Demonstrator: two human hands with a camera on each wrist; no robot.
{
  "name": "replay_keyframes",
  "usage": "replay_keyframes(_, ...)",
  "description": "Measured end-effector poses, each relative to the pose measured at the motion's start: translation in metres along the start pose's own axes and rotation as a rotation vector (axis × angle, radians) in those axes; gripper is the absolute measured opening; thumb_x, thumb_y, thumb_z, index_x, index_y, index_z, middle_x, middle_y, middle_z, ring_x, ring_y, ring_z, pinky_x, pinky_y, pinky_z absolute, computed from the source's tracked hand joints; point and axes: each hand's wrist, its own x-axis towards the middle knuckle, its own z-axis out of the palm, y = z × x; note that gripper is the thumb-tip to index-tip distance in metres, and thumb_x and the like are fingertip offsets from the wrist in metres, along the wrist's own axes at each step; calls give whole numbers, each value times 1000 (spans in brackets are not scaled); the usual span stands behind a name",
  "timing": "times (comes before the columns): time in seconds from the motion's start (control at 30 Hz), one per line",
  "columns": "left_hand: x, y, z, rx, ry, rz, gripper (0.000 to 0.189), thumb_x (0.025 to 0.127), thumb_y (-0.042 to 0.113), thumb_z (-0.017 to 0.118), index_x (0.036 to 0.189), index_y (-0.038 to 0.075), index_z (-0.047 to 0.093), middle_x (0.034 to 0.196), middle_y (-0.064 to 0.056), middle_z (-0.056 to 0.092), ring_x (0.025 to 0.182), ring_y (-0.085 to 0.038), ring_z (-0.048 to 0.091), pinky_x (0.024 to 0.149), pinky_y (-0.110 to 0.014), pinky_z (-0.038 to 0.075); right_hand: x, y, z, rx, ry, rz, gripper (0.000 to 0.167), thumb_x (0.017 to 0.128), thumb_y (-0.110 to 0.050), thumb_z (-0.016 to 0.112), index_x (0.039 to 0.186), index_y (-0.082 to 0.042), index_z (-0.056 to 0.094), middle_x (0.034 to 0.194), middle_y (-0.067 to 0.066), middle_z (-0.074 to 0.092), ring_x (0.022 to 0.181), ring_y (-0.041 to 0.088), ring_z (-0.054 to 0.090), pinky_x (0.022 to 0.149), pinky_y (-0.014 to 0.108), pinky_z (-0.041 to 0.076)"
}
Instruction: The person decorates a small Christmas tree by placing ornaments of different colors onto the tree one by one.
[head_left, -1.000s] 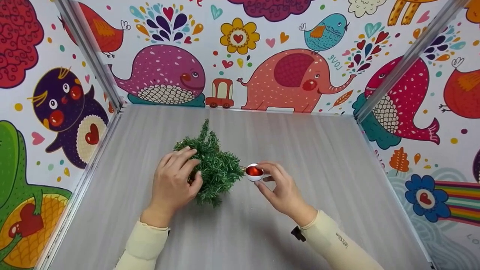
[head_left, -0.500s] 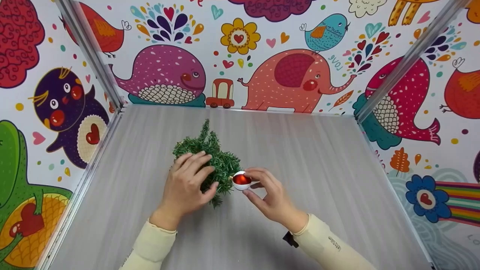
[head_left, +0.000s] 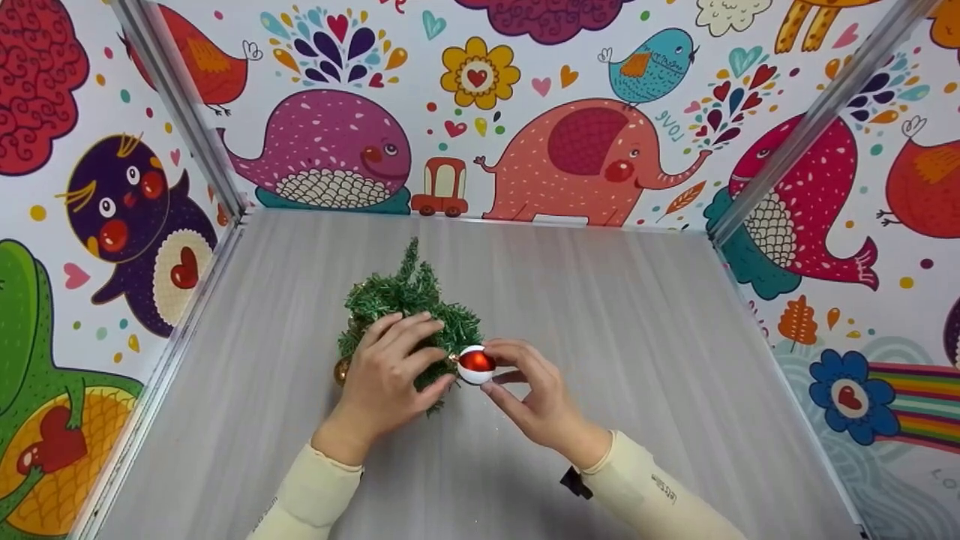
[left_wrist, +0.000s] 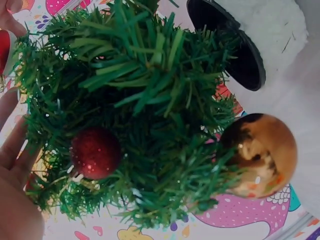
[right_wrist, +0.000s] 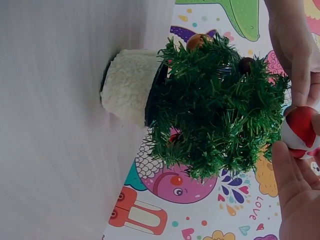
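A red and white Christmas ball (head_left: 476, 365) is pinched between the thumb and fingers of my right hand (head_left: 536, 394), its small gold cap pointing left. Across the front of a small artificial Christmas tree (head_left: 394, 291) reaches my left hand (head_left: 394, 371), fingers loosely bent, thumb and index fingertips apart and close by the cap. In the right wrist view, the tree stands in a white, rough-textured pot (right_wrist: 129, 87) with a dark rim. The left wrist view shows a dark red ball (left_wrist: 96, 152) and a shiny gold ball (left_wrist: 265, 155) on the branches.
The tree stands on a grey wood-grain table (head_left: 637, 315). Walls printed with cartoon animals, among them an elephant (head_left: 570, 165), close off the back and both sides. Metal rails (head_left: 187, 112) run along the corners.
The right hand has carried the ball leftward and slightly nearer the front. My left hand has moved right across the tree toward it, uncovering a gold ball at the tree's left.
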Motion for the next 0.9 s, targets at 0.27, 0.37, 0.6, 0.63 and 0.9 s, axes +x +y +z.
replay_keyframes(0.27,0,2,0,-10,-6,-30,18,79,29,81,84,12,77,116,-5,71,117,-25,61,105,-47,38,13,-21,-2,26,9,-17,49,75,19,74,120,14,55,119,27,57,98,32,66,64,42,60)
replay_keyframes(0.37,0,1,0,-9,-2,-33,17,80,28,80,83,12,78,114,-5,71,116,-25,62,104,-47,39,14,-22,-2,33,1,-45,52,74,20,74,121,15,54,119,27,56,98,33,66,66,39,60)
replay_keyframes(0.6,2,4,-3,7,-17,-31,5,80,17,75,81,12,78,112,-4,72,116,-25,62,107,-46,37,7,-20,0,50,-11,-53,54,74,21,72,125,13,55,121,28,54,102,31,65,68,37,60)
replay_keyframes(0.63,2,5,-4,10,-18,-31,5,78,15,75,80,12,78,112,-4,72,116,-25,62,107,-46,36,5,-21,0,55,-8,-48,54,74,21,72,124,13,55,121,28,54,101,31,65,68,36,60)
replay_keyframes(0.9,4,11,-10,8,19,7,4,75,12,68,71,12,70,110,-5,72,114,-27,62,106,-47,38,-14,-21,5,138,1,37,49,77,18,70,123,15,53,119,29,55,97,30,66,65,39,60)
